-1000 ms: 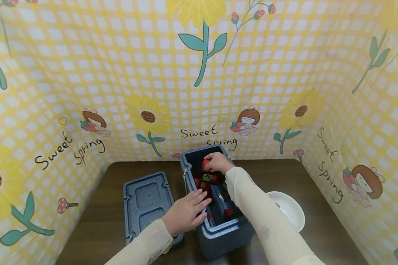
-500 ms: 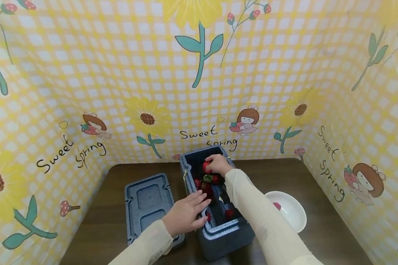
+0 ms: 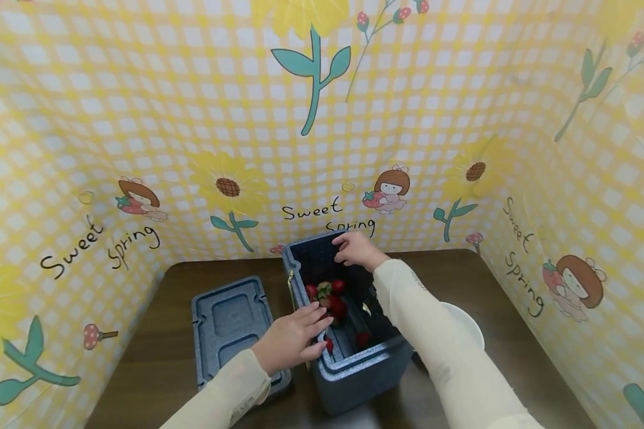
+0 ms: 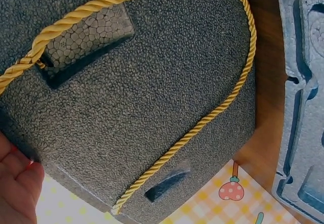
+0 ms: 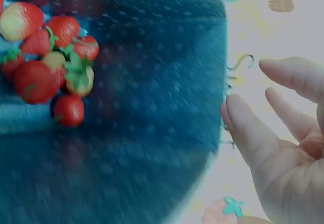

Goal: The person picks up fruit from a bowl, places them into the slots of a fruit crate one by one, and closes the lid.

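Note:
A dark foam box (image 3: 362, 387) stands lidless on the table, with several strawberries (image 3: 335, 308) lying inside. In the right wrist view the strawberries (image 5: 35, 82) sit clustered on the box floor. My right hand (image 3: 358, 250) is raised at the far end of the box, near its rim; in the right wrist view the hand (image 5: 283, 148) has thumb and fingers apart and holds nothing. My left hand (image 3: 290, 339) rests over the box's left rim, its fingers extended. The left wrist view shows that hand (image 4: 17, 183) touching the edge, beside a gold rope handle (image 4: 177, 144).
Left of the box lies its foam lid (image 3: 236, 322), recessed side up. A white bowl (image 3: 469, 325) stands to the right, partly hidden by the right sleeve (image 3: 434, 333). A yellow checked cloth (image 3: 322, 167) hangs behind the wooden table (image 3: 150, 339).
My right hand has let go of the strawberry it was pinching, parted its fingers and lifted slightly. My left hand stays on the rim. The head view has shifted a little.

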Demonstrator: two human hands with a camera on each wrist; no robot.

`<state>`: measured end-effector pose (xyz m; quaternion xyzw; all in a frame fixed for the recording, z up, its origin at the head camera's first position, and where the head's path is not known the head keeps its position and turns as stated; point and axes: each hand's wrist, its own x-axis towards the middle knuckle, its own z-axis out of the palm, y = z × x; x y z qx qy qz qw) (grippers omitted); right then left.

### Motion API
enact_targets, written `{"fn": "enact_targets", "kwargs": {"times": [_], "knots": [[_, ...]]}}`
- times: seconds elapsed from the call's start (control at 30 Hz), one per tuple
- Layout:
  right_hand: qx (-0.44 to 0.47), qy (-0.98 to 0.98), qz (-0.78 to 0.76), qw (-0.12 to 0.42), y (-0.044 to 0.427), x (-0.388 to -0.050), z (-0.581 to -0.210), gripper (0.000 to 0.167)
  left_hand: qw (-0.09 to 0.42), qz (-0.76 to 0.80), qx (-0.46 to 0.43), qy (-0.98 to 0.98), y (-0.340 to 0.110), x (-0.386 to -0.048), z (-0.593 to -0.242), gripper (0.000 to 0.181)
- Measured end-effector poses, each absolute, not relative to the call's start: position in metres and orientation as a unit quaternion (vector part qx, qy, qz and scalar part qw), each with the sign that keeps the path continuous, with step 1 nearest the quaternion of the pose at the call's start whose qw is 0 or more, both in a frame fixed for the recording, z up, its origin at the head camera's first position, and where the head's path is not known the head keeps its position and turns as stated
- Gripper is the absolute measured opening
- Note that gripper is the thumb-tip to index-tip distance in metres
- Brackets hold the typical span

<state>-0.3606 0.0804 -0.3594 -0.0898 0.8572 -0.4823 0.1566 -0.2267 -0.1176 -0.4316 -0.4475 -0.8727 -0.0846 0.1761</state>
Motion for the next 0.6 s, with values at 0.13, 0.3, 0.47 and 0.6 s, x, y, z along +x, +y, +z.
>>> {"fn": "enact_targets", "kwargs": {"times": [0.13, 0.3, 0.47, 0.6], "knots": [[-0.105, 0.86, -0.467, 0.176, 0.101, -0.359, -0.346, 0.046, 0.161, -0.098, -0.44, -0.878, -0.118, -0.226, -0.432, 0.042], [-0.13, 0.857, -0.455, 0.204, 0.124, -0.359, -0.341, 0.045, 0.158, -0.105, -0.436, -0.88, -0.119, -0.226, -0.431, 0.042], [-0.119, 0.852, -0.467, 0.202, 0.157, -0.356, -0.346, 0.046, 0.157, -0.108, -0.44, -0.878, -0.119, -0.226, -0.431, 0.043], [-0.1, 0.858, -0.459, 0.209, 0.191, -0.353, -0.354, 0.049, 0.156, -0.104, -0.442, -0.877, -0.118, -0.226, -0.433, 0.043]]}}
